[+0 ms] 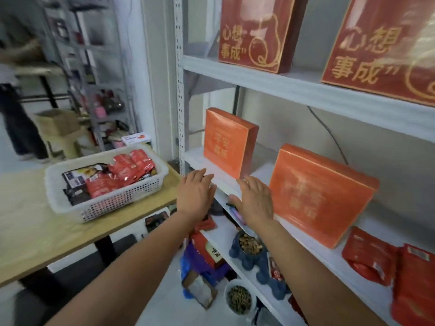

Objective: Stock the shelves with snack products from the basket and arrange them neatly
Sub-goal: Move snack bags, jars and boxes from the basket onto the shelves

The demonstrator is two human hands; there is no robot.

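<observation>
Risk: knocking over the upright orange box (317,196) far right of the basket (106,208), with the right hand (255,201) just beside its front face. Also risk of spilling red snack packs (131,168) from the loose heap on a hasty grab, or shoving the basket off the tabletop (35,231) edge. Left hand (195,191) right of the basket, at the shelf (195,156) lip. Fingers (199,176) of both straight, slightly apart, gripping nothing. Packs inside the basket, flat and overlapped; long axes mostly along the basket's length, toward the shelf; top ends unclear.
</observation>
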